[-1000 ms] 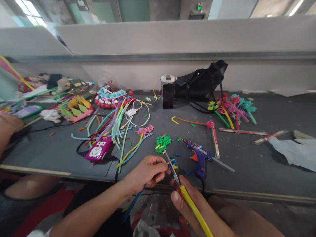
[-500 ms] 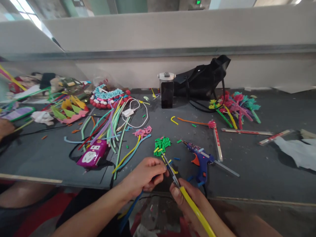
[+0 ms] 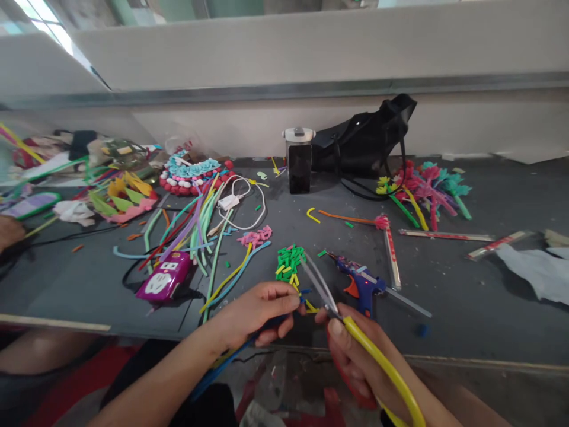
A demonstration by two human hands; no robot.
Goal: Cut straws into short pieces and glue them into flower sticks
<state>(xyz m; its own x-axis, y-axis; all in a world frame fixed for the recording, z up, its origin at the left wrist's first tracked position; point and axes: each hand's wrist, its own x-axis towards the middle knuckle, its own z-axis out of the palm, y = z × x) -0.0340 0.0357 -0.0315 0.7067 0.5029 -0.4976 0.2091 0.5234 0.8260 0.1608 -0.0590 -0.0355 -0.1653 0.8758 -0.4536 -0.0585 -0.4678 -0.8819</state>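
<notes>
My left hand (image 3: 267, 311) pinches a blue pipe cleaner (image 3: 302, 298) close to the table's front edge; its long end (image 3: 213, 376) hangs below the wrist with a yellow strand. In my right hand (image 3: 355, 350) are yellow-handled scissors (image 3: 326, 296), their blades parted and pointing up and left, just right of the pinched tip. Beyond the fingers lies a heap of short green cut pieces (image 3: 291, 259), with several yellow pieces (image 3: 294, 279) at its near side. A blurred blue bit (image 3: 423, 331) shows at the right.
A blue glue gun (image 3: 367, 290) lies right of the scissors. At the left are a purple box (image 3: 164, 277), pink cut pieces (image 3: 258, 235) and loose pipe cleaners (image 3: 208, 225). Behind stand a phone (image 3: 300, 169) against a lidded cup (image 3: 299, 135) and a black bag (image 3: 368, 139). Another person's hand (image 3: 9, 232) is far left.
The scissors have moved right, away from the left fingers, and their blades have parted. A blurred blue bit has appeared right of the glue gun.
</notes>
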